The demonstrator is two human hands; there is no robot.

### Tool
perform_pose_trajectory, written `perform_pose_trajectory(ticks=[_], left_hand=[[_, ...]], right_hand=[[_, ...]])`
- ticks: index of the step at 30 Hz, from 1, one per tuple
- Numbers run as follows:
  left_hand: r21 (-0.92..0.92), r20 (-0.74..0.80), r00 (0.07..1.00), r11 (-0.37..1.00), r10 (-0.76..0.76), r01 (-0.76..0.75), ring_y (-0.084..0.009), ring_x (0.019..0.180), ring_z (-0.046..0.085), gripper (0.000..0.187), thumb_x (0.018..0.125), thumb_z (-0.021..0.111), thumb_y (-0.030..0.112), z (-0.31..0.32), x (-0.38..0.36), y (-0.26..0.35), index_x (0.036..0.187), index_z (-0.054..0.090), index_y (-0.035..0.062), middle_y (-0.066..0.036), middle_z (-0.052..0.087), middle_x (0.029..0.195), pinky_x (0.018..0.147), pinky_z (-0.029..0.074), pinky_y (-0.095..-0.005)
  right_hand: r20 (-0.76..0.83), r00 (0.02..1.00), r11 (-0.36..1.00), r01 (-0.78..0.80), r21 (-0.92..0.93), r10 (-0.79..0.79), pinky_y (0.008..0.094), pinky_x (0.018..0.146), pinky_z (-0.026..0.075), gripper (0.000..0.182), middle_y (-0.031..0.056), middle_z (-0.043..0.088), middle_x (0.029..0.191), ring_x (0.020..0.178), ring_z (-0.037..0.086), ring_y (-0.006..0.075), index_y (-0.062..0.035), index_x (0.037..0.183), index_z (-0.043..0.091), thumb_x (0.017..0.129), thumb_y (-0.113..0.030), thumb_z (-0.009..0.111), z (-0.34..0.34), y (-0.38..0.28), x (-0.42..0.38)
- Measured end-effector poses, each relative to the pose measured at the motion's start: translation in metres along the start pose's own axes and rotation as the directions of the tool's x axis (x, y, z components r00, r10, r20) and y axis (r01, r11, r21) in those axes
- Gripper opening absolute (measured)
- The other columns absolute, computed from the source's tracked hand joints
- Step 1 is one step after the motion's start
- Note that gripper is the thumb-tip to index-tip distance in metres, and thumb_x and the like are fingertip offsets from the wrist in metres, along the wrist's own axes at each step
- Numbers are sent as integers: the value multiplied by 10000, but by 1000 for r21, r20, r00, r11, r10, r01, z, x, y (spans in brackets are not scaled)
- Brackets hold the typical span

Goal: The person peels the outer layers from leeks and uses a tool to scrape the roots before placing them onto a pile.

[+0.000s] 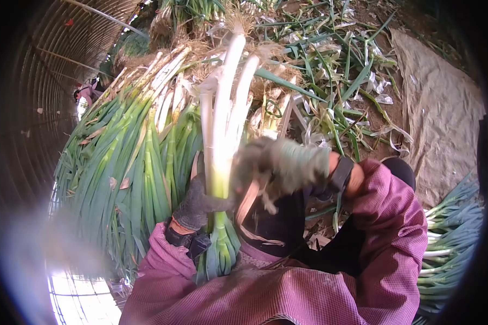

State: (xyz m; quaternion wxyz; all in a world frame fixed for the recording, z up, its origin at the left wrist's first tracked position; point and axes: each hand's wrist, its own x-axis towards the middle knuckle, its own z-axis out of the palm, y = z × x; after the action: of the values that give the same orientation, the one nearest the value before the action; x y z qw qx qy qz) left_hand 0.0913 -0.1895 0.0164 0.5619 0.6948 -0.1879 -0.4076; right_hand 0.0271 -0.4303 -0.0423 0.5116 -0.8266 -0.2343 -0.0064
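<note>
My left hand [192, 206], in a dark glove, is closed around the green lower part of several long green onions [219, 179]. They stand nearly upright in front of me, white shafts and roots up, leaves down toward my lap. Just right of the shafts is my right hand [279, 162], in a greyish-green glove. Motion smears its fingers, so what they hold does not show. A dry brown leaf strip [248, 203] hangs below it; whether the fingers grip the strip cannot be made out.
A large pile of green onions [130, 162] lies to the left, roots away from me. Stripped leaves [352, 81] litter the ground ahead. A grey-brown sheet [434, 114] lies at the right, with more green onions [450, 249] near its lower end. Another person [87, 95] is far left.
</note>
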Motion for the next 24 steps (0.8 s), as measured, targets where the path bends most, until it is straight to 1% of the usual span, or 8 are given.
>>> perform_pose_trajectory(ticks=[3, 5, 7, 9, 11, 15, 21, 24], left_hand=[[23, -28, 999, 999, -35, 36, -198, 647, 623, 873, 594, 785, 55, 0, -3, 4, 1370, 399, -45, -154, 618, 931, 569, 553, -333], [-33, -26, 997, 997, -74, 73, -205, 653, 626, 869, 589, 781, 50, -2, -8, 8, 1365, 404, -51, -161, 616, 934, 567, 556, -337], [-170, -1, 997, 983, -73, 72, -215, 663, 632, 861, 584, 775, 42, -1, -10, 8, 1358, 412, -56, -166, 614, 929, 563, 559, -341], [-151, 27, 998, 986, -64, 68, -225, 672, 638, 871, 591, 773, 40, -2, -11, 5, 1370, 395, -57, -166, 610, 925, 560, 560, -344], [-107, 65, 996, 992, -59, 65, -231, 680, 643, 855, 603, 768, 31, -5, -4, 6, 1366, 393, -57, -164, 607, 921, 559, 562, -346], [-70, 94, 991, 993, -91, 98, -225, 680, 643, 747, 638, 749, 3, 4, 2, 0, 1313, 433, -48, -147, 605, 911, 563, 559, -336], [48, 56, 991, 991, -124, 122, -180, 645, 627, 509, 692, 737, 14, 26, 8, -1, 1157, 533, -17, -97, 612, 878, 559, 536, -290], [180, 12, 985, 969, -173, 168, -156, 630, 614, 371, 715, 727, 32, 44, 12, -4, 1049, 573, -11, -73, 614, 828, 553, 519, -273]], right_hand=[[-82, 940, 886, 281, -369, -332, 386, 852, 524, 396, 115, 623, 1000, 1020, 595, 324, -43, 1063, 643, 696, -173, 714, 40, 1, 6], [-261, 955, 897, -234, -374, 141, 403, 740, 530, 227, 121, 671, 812, 761, 656, 307, -29, 939, 685, 756, -143, 613, -11, 18, 7], [-807, 466, 916, -17, 402, 363, 373, 664, 524, 279, 112, 663, 765, 689, 653, 249, 14, 958, 666, 830, -234, 650, -86, 104, -7], [-851, 212, 458, -888, 37, 480, 397, 770, 511, 357, 181, 660, 892, 815, 660, 306, 14, 1054, 614, 776, -189, 710, -129, 89, -50], [-962, 272, 96, -958, -272, -11, 449, 785, 507, 424, 204, 670, 909, 861, 663, 346, -10, 1042, 632, 761, -314, 726, -113, 124, -64], [-811, 354, 595, -804, -9, 466, 410, 690, 518, 208, 147, 608, 704, 784, 666, 250, -38, 902, 662, 790, -203, 723, -87, 43, -31], [-767, 501, 856, -93, -509, -402, 430, 645, 500, 582, 178, 587, 974, 775, 611, 333, -27, 1290, 457, 768, -107, 702, -55, 7, -23], [-723, 685, 809, -373, -455, -91, 436, 702, 525, 485, 177, 589, 1016, 877, 635, 346, -31, 1209, 523, 765, -154, 673, -47, -16, -17]])
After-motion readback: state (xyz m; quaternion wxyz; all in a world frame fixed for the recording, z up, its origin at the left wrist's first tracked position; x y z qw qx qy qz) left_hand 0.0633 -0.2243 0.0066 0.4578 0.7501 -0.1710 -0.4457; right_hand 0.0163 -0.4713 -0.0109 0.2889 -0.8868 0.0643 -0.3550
